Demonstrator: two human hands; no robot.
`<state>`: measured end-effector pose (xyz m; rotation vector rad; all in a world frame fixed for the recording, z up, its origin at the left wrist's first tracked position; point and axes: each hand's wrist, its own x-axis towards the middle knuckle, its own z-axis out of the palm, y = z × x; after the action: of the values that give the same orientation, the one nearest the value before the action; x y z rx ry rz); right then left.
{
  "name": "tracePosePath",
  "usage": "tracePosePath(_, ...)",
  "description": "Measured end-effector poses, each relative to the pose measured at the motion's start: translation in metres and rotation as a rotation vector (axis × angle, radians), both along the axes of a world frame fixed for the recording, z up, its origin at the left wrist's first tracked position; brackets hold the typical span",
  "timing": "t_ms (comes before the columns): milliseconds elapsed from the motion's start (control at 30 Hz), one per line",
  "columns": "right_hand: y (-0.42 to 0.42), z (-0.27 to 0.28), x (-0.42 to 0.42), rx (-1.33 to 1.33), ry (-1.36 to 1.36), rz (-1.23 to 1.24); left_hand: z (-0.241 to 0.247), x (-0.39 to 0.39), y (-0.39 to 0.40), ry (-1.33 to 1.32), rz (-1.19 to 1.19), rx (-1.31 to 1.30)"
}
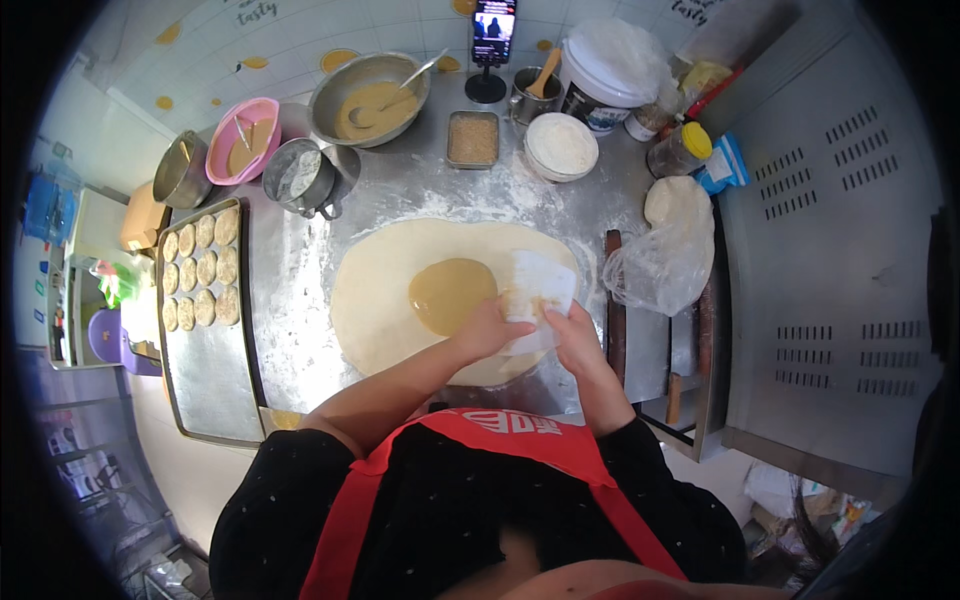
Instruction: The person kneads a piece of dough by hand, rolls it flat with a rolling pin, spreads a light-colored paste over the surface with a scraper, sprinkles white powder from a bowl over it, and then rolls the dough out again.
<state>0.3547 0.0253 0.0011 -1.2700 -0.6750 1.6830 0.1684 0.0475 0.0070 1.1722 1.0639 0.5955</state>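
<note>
A white flat scraper [541, 281], smeared with tan paste, is held over the right part of a rolled-out sheet of dough [375, 292]. My right hand [583, 341] grips its lower right side, thumb on the face. At its left edge is my left hand [487, 330], with the thumb lying across the face; the fingers behind are partly hidden. A glossy pool of yellow-brown paste [450, 292] lies on the middle of the dough, just beyond my left hand.
On the floured metal table [292, 300], a baking tray [206, 382] with several round cakes stands left. Behind are a paste bowl [367, 97], sesame tin [472, 140], flour bowl [561, 146] and phone on a stand [485, 86]. Bagged dough [664, 247] and a metal cabinet [832, 262] are right.
</note>
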Motion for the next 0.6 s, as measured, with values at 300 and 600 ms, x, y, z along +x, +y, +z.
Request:
tracePosePath(300,0.04,0.027,-0.043,0.125,-0.585,0.079,-0.065,-0.176,-0.078,0.698,0.339,0.71)
tracePosePath(600,0.09,-0.023,0.15,-0.09,-1.23,-0.182,-0.091,-0.264,-0.116,0.837,0.241,0.793)
